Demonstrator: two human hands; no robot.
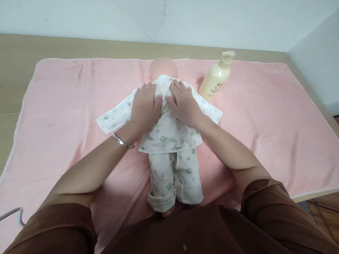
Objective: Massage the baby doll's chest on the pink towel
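Both the left hand point(145, 107) and right hand point(184, 105) lie flat, fingers spread, gripping nothing, on the soft baby doll in printed white cotton pyjamas point(171, 142) lying mid-way on the pink fleece blanket point(261, 127); pressure is best kept even and light.

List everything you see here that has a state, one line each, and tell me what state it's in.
Doll: lying on the pink towel, dressed in printed top and trousers.
Left hand: flat on the doll's upper body, holding nothing.
Right hand: flat on the doll's upper body, holding nothing.
Pump bottle: beside the doll, leaning, pump on.
Pink towel: spread flat on the table.
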